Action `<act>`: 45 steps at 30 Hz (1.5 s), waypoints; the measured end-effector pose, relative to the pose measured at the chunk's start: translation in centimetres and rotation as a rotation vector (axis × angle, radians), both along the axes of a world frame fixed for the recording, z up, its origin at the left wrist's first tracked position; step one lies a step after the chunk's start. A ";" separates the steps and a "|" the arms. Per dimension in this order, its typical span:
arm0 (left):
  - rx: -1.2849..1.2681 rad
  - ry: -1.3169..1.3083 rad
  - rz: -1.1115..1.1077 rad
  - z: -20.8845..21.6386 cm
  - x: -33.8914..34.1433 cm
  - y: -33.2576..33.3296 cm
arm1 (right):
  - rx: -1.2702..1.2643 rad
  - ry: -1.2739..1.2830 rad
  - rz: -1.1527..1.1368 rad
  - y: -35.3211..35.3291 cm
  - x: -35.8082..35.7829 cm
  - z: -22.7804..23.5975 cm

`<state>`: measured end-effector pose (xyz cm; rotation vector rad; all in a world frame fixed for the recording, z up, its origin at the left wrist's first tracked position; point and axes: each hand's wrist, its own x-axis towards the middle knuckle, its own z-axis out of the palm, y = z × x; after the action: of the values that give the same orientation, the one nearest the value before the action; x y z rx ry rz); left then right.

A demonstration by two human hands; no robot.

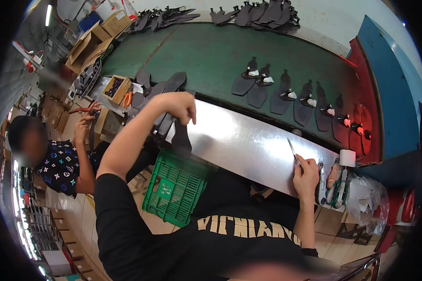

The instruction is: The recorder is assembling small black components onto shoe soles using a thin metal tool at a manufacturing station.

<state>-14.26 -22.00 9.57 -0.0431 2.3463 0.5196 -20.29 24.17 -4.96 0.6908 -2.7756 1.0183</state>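
My left hand (179, 107) is bent at the wrist over the left end of the shiny metal work surface (239, 145). Its fingers are curled down, closed on a dark grey shoe sole (181, 140) that hangs below them across the surface's near edge. The hand partly hides the sole's upper end. Over the right part of the metal, my right hand (306, 174) grips a slim silver metal tool (292, 150), its thin end pointing up and away. Several dark soles (175, 81) lie piled beyond my left forearm.
A green conveyor belt (211, 51) runs behind, bearing sandal soles (281, 98) with straps. A green plastic crate (173, 192) stands below the near edge. At right are a white roll (347, 158), hand tools (321, 185) and a plastic bag (368, 201). A co-worker (63, 161) sits left, holding red-handled pliers.
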 end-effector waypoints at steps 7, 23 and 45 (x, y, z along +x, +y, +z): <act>-0.140 0.608 0.120 -8.6 -10.5 1.8 | 0.065 0.059 -0.121 1.9 -0.9 -0.4; -0.266 1.102 0.708 -20.1 -21.8 6.6 | -0.138 0.138 -0.133 1.5 -0.4 2.1; 1.579 0.478 0.855 -8.6 7.9 20.5 | -1.295 -0.926 0.531 -4.9 3.7 7.4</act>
<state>-6.32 -1.45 1.00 -0.1879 1.5292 2.8169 -16.55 19.31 2.42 0.7747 -1.5011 3.3209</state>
